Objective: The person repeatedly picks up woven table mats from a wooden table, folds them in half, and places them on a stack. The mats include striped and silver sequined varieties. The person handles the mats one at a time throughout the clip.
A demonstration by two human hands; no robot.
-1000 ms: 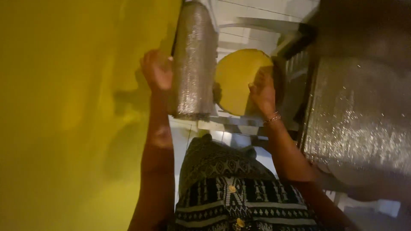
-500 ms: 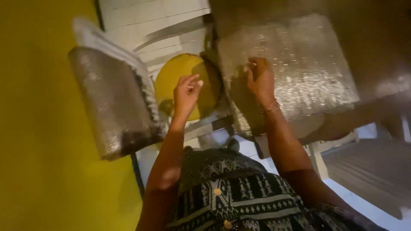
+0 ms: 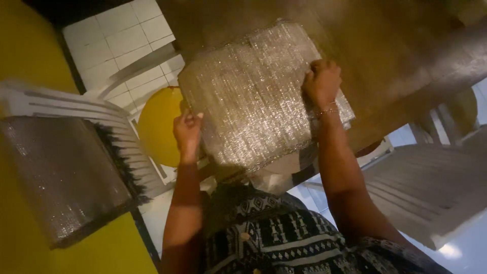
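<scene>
Since half a second ago our view has swung further over the table, and both of our hands have settled on the edges of the glittery silver sheet (image 3: 253,96) that lies flat on the brown table (image 3: 401,56). Before, our left hand hung in front of the yellow disc; now our left hand (image 3: 186,131) pinches the sheet's near left edge with the fingers curled tight around it. Our right hand (image 3: 321,81) is closed into a fist on the sheet's right edge, gripping it, with a thin bracelet (image 3: 327,111) at the wrist. The sheet's near corner overhangs the table edge toward our patterned black-and-white garment (image 3: 284,238).

To the left, a white slatted chair (image 3: 76,109) stands on the white tiled floor (image 3: 116,30), and a second glittery silver panel (image 3: 61,177) with a dark fringed edge lies draped over it, well apart from the sheet we hold. The yellow disc (image 3: 157,127) rests between that chair and the table, just beside our left hand. Another white slatted chair (image 3: 431,187) sits to our right. We see no containers in view.
</scene>
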